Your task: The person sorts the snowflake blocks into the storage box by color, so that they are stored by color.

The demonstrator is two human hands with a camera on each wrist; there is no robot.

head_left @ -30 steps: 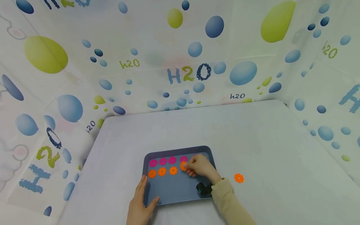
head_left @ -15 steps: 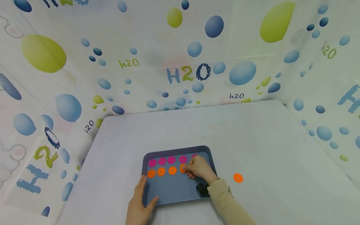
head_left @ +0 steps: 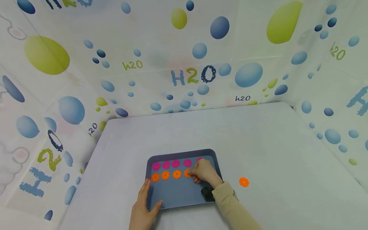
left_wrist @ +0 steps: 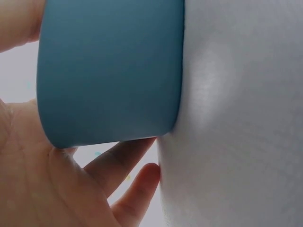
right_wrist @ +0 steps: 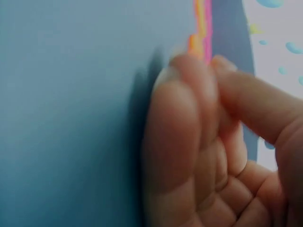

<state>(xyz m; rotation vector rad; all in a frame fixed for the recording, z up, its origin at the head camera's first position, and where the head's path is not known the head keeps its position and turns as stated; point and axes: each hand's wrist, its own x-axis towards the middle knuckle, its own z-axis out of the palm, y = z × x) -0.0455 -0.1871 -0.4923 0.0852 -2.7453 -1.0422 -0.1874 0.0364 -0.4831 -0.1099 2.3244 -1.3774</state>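
A blue-grey tray (head_left: pixel 178 198) lies on the white table. Inside it are a back row of pink notched discs (head_left: pixel 166 164) and a row of orange notched discs (head_left: pixel 165 175) in front. My right hand (head_left: pixel 205 172) pinches the rightmost orange disc (head_left: pixel 187 173) of that row at the tray floor; in the right wrist view its fingers (right_wrist: pixel 173 132) stand close against the tray surface. The rightmost pink disc is partly hidden by this hand. My left hand (head_left: pixel 142 209) spans the tray's near left corner with extended fingers, the thumb at the front rim.
One loose orange disc (head_left: pixel 244 182) lies on the table (head_left: pixel 273 150) right of the tray. A black device (head_left: pixel 206 193) sits at my right wrist, over the tray's near right corner. White sheets (head_left: pixel 155 32) with blue and green drops surround the table.
My right hand has brought the pinched orange disc slightly towards me, into line with the other orange ones. My left hand stays at the tray corner.
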